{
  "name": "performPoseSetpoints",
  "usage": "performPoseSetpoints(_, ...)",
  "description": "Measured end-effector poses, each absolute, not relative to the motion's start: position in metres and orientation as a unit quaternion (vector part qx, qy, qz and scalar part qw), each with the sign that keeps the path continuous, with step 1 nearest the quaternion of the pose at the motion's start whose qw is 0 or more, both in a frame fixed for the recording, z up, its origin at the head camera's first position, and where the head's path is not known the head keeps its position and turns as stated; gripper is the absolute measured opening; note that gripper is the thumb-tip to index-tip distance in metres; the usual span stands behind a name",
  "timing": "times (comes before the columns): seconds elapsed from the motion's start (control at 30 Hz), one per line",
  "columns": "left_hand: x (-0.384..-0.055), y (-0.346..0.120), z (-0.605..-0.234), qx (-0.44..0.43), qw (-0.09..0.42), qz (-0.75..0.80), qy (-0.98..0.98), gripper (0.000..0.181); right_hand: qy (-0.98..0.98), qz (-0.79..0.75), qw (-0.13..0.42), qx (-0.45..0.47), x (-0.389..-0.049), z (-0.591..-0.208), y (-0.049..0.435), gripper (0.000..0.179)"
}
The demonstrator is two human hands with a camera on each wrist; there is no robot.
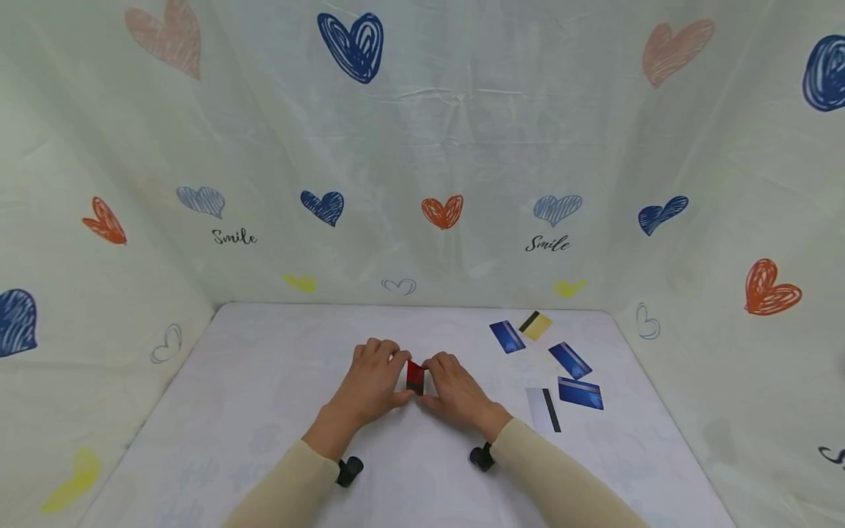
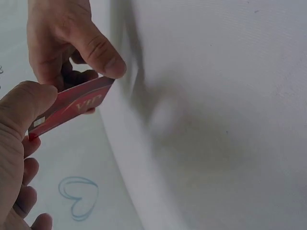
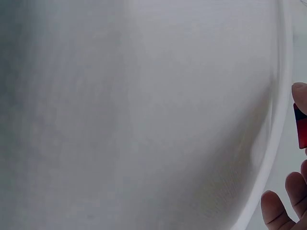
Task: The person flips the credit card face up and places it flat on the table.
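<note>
A red bank-style card [image 1: 415, 377] with "VIP" lettering is held up between both hands above the white table. My left hand [image 1: 375, 378] pinches one end between thumb and fingers; in the left wrist view its thumb lies near the card's chip [image 2: 39, 121]. At the opposite end, my right hand [image 1: 458, 392] grips the card, thumb on one edge. A dark strip crosses the card's lower part in the head view. Only a sliver of the red card [image 3: 301, 129] shows in the right wrist view, beside fingertips [image 3: 276, 208] at the right edge.
On the table's right side lie three blue cards [image 1: 580, 393], a yellow card [image 1: 536, 325] with a black stripe, and a white card [image 1: 540, 411] with a black stripe. A curtain [image 1: 422, 147] printed with hearts hangs around the white table [image 1: 277, 381].
</note>
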State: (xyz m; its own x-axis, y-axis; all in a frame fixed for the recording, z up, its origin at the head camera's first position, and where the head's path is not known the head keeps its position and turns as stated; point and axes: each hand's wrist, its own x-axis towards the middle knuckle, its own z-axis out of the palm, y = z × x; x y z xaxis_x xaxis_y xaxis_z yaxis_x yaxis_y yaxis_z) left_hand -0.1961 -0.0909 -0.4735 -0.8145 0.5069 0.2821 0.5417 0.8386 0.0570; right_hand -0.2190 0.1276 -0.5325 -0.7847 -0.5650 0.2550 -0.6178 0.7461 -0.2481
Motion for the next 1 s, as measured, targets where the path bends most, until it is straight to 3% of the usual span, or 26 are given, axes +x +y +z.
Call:
performPoseSetpoints(0.3, -0.197, -0.087, -0.476, -0.28, 0.141, -0.084, -0.946, 0.071, -0.923, 0.227, 0.062, 0.305, -0.217, -0.537, 0.127, 0.052)
performPoseSetpoints(0.6, -0.198, -0.085, -0.481, -0.266, 0.107, -0.115, -0.951, 0.069, -0.9, 0.323, 0.02, 0.291, -0.214, -0.534, 0.125, 0.052)
performPoseSetpoints(1.0, -0.198, -0.083, -0.484, -0.264, 0.108, -0.134, -0.949, 0.063, -0.902, 0.313, 0.052, 0.294, -0.211, -0.53, 0.122, 0.053)
